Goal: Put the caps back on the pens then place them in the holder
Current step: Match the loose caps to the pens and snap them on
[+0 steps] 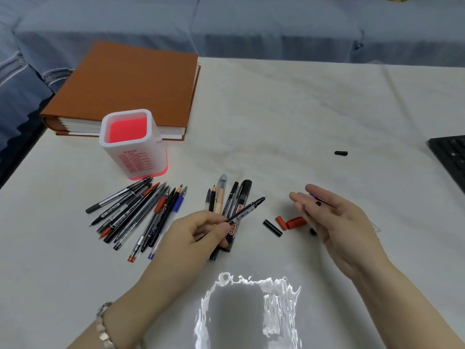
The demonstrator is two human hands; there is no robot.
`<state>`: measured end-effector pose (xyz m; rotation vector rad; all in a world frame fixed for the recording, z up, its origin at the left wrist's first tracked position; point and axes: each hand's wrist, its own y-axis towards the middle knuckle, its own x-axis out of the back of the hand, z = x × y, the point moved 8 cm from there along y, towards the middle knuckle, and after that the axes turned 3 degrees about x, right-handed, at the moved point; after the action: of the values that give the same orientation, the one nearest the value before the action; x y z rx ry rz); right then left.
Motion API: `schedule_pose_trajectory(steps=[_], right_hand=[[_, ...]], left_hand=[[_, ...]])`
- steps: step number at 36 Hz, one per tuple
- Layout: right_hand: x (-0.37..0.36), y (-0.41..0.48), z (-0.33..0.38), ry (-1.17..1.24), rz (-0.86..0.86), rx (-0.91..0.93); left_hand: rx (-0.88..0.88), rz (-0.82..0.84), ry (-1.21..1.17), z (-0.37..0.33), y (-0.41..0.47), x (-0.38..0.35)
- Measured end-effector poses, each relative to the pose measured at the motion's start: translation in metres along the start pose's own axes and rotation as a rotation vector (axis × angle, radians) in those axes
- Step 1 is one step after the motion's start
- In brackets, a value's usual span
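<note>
My left hand (pixel 198 230) grips a thin black uncapped pen (pixel 247 209), its tip pointing up and right. My right hand (pixel 334 217) hovers flat with fingers together over loose caps; whether it holds anything I cannot tell. Below its fingers lie a black cap (pixel 272 227) and two red caps (pixel 281 222) (pixel 297 222). Another black cap (pixel 341 153) lies far right. A fan of several pens (pixel 141 215) lies on the left, a second bunch with a thick black marker (pixel 241 197) beside my left hand. The white and pink holder (pixel 133 144) stands empty behind them.
A thick brown binder (pixel 125 86) lies behind the holder at the back left. A black keyboard (pixel 450 157) juts in at the right edge. A white cloth (pixel 289 109) covers the table. A blurred grey patch sits at the near edge.
</note>
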<state>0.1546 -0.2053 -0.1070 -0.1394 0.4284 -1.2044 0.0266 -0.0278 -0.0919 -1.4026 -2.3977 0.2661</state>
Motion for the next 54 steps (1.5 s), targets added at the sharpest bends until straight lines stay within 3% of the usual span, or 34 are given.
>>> schedule_pose_trajectory(steps=[3, 12, 19, 47, 54], right_hand=[[0.005, -0.004, -0.004, 0.154, -0.086, -0.008], [-0.005, -0.01, -0.003, 0.111, -0.105, -0.017], [-0.01, -0.016, 0.004, 0.078, -0.161, 0.098], [-0.046, -0.035, 0.009, -0.033, -0.016, 0.214], [-0.044, -0.038, 0.007, -0.098, 0.006, 0.274]], left_hand=[[-0.01, 0.005, -0.009, -0.003, 0.0, -0.003], [0.002, 0.028, -0.095, -0.006, -0.002, -0.009], [-0.013, 0.052, -0.064, -0.006, -0.005, -0.014], [-0.07, 0.031, -0.042, -0.014, -0.015, -0.015], [-0.001, 0.107, -0.053, -0.017, -0.013, -0.016]])
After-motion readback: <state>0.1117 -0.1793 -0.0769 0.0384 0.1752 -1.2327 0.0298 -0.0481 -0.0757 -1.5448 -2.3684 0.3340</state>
